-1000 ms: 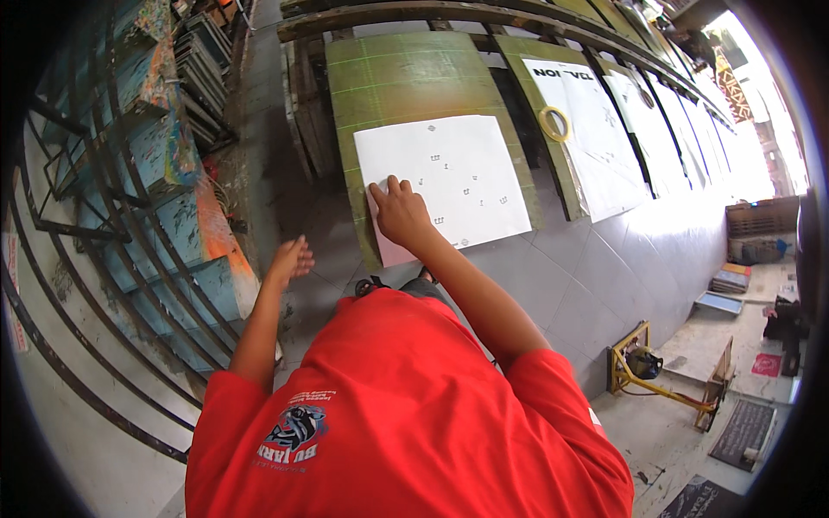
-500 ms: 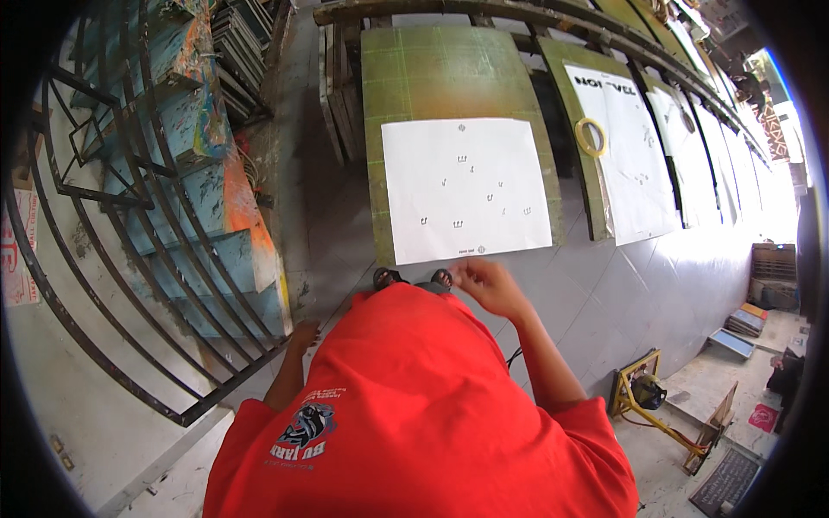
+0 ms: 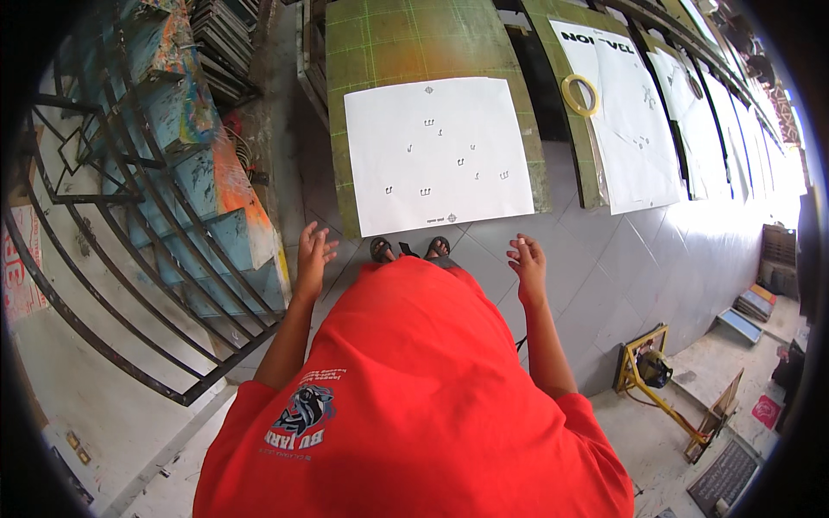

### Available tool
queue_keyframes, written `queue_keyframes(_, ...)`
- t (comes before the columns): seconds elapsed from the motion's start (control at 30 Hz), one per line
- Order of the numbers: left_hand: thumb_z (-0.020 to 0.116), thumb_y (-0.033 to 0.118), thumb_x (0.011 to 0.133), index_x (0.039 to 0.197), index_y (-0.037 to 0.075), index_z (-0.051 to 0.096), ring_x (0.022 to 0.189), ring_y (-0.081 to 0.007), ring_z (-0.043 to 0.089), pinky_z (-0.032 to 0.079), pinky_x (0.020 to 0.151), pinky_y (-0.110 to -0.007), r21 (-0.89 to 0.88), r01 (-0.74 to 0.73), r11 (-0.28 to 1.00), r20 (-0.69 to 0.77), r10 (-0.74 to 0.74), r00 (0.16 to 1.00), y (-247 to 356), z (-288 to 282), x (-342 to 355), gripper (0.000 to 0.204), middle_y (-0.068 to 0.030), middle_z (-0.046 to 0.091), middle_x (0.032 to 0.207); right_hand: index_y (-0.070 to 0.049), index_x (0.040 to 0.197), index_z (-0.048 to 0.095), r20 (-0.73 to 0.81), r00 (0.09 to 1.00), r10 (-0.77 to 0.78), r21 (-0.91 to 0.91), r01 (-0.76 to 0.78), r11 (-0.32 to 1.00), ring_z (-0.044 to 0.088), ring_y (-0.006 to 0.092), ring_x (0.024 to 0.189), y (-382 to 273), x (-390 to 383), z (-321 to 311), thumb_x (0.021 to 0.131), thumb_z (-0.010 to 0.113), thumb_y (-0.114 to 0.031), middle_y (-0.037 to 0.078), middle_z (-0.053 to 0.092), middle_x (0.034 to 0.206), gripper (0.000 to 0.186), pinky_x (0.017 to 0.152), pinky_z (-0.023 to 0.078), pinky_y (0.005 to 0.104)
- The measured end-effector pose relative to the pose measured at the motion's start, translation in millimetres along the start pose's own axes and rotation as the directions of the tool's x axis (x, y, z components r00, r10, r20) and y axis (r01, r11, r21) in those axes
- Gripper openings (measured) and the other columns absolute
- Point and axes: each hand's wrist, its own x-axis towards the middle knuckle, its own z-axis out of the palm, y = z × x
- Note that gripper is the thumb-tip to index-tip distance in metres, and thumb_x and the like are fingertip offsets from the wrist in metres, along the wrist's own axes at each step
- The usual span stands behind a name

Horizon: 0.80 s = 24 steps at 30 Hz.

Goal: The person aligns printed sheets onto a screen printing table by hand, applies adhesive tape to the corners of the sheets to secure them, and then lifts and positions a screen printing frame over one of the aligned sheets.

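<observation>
My left hand is raised beside my body with its fingers apart, holding nothing. On the other side, my right hand hangs in the air, fingers loosely spread and free of any object. Ahead of both hands, a white sheet with small dark marks lies on a green gridded board. The sheet's near edge reaches past the front edge of the board. Neither hand touches the sheet or the board.
More green boards with white sheets stand in a row to the right; a yellow tape roll rests on the nearest. Black metal railing and paint-stained blue steps are at left. A yellow frame stands at lower right.
My left hand has risen forward from low beside my body. My right hand has moved right, away from the sheet's near edge, and its fingers have spread. The whole view has shifted slightly.
</observation>
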Motion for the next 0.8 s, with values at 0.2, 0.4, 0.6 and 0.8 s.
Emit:
queue_keyframes(0.2, 0.067, 0.028, 0.089, 0.145, 0.007, 0.021, 0.092, -0.0146, 0.058, 0.050, 0.074, -0.029, -0.026, -0.027, 0.999, 0.041, 0.028, 0.999, 37.8, 53.4, -11.3, 0.075, -0.0101, 0.056, 0.117, -0.004, 0.135, 0.037, -0.161, 0.987, -0.015, 0.224, 0.052, 0.973, 0.057, 0.0263, 0.108, -28.1, 31.8, -13.4, 0.094, 0.056, -0.038, 0.014, 0.050, 0.129, 0.057, 0.088, 0.045, 0.0404)
queue_keyframes(0.4, 0.074, 0.019, 0.084, 0.143, 0.005, 0.021, 0.093, -0.0142, 0.056, 0.050, 0.070, -0.028, -0.003, -0.126, 0.992, 0.009, 0.126, 0.992, 44.7, 76.0, -13.8, 0.080, -0.0090, 0.059, 0.109, -0.003, 0.140, 0.030, -0.291, 0.953, -0.087, 0.181, 0.144, 0.973, 0.056, 0.0278, 0.107, -56.6, 41.7, 10.8, 0.091, 0.063, -0.033, 0.019, 0.043, 0.135, 0.065, 0.091, 0.044, 0.0380)
queue_keyframes(0.6, 0.078, 0.015, 0.077, 0.140, 0.009, 0.029, 0.120, -0.0290, 0.047, 0.043, 0.096, -0.042, 0.524, -0.446, 0.726, -0.078, 0.563, 0.823, 19.9, 71.4, -26.1, 0.080, -0.0176, 0.036, 0.138, 0.001, 0.121, 0.055, -0.282, 0.826, -0.487, -0.395, 0.363, 0.844, 0.059, 0.0201, 0.090, -53.2, 41.7, -1.6, 0.086, 0.068, -0.020, 0.012, 0.060, 0.106, 0.043, 0.077, 0.047, 0.0317)
queue_keyframes(0.8, 0.081, 0.016, 0.073, 0.125, 0.008, 0.051, 0.125, -0.0377, 0.043, 0.039, 0.102, -0.044, 0.686, -0.545, 0.482, 0.112, 0.670, 0.733, 24.5, 66.5, -28.7, 0.060, -0.0196, 0.037, 0.138, 0.000, 0.111, 0.061, -0.150, 0.898, -0.413, -0.449, 0.311, 0.838, 0.060, 0.0166, 0.076, -67.0, 15.5, 10.9, 0.086, 0.067, -0.018, 0.007, 0.064, 0.084, 0.031, 0.070, 0.048, 0.0305)
